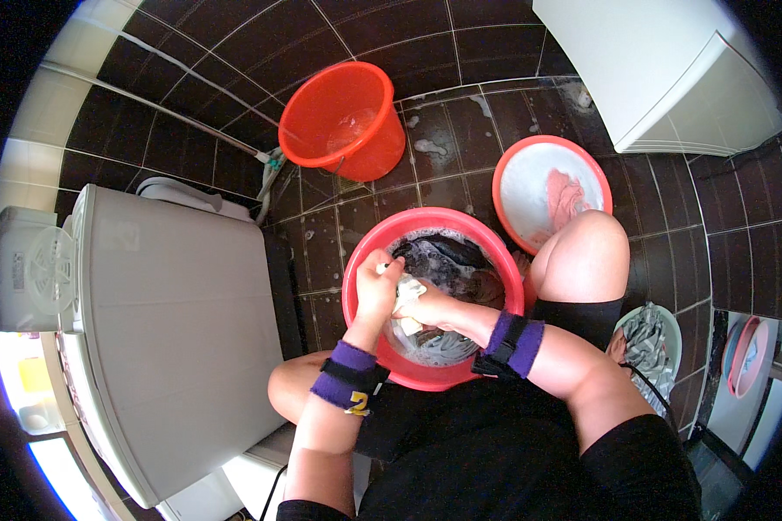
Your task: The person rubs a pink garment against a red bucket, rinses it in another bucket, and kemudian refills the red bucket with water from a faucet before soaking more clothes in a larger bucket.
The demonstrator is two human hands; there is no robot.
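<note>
Between my knees stands a red plastic basin [369, 230] with soapy water and dark wet laundry [453, 251] in it. A greyish striped cloth [453, 348] lies at its near side. Over the basin's left half, my left hand [376, 286] grips a bunched cream-coloured cloth [409, 292]. My right hand [423, 306] closes around the same cloth just below and to the right. Folds of it stick out between and under the hands. The fingers of my right hand are partly hidden.
A red bucket [384, 140] holding water stands at the back left. Beyond my right knee, a second basin [497, 195] contains suds and a pink cloth [564, 198]. A pale green tub [674, 332] with grey patterned fabric sits at right. A white appliance [182, 325] borders the left.
</note>
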